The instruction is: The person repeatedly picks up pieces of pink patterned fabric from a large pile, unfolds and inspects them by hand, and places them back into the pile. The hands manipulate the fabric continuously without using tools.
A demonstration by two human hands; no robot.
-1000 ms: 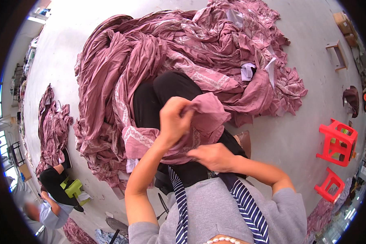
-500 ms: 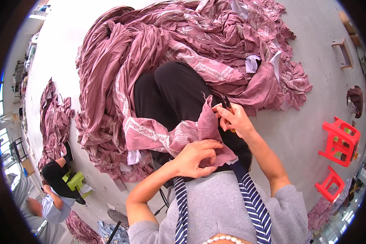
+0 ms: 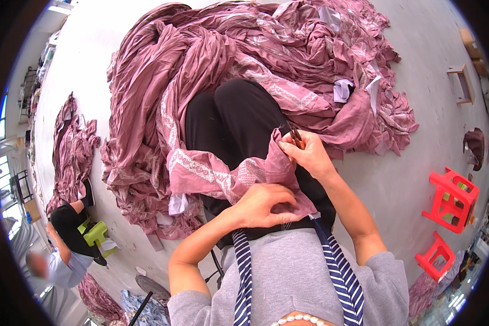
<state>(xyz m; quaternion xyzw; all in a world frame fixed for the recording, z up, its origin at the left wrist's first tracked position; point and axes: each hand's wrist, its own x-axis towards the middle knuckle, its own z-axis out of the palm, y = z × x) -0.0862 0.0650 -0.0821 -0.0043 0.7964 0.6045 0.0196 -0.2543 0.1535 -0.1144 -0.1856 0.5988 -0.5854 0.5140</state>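
Observation:
A mauve patterned garment (image 3: 223, 171) lies across my lap over black trousers (image 3: 233, 117). My left hand (image 3: 263, 204) presses down and grips a fold of this cloth near my waist. My right hand (image 3: 308, 155) pinches the cloth's upper edge and holds a small dark thread snipper (image 3: 294, 136) at its fingertips. The two hands are about a hand's width apart on the same piece of cloth.
A big heap of the same mauve fabric (image 3: 266, 60) covers the floor ahead. Two red plastic stools (image 3: 453, 198) stand at the right, a wooden stool (image 3: 462, 81) further back. At the lower left another person (image 3: 65, 244) sits by a smaller fabric pile (image 3: 70, 157).
My left hand has come down from chest height to the cloth at my waist. My right hand has moved up and right to the cloth's edge, now holding the snipper there.

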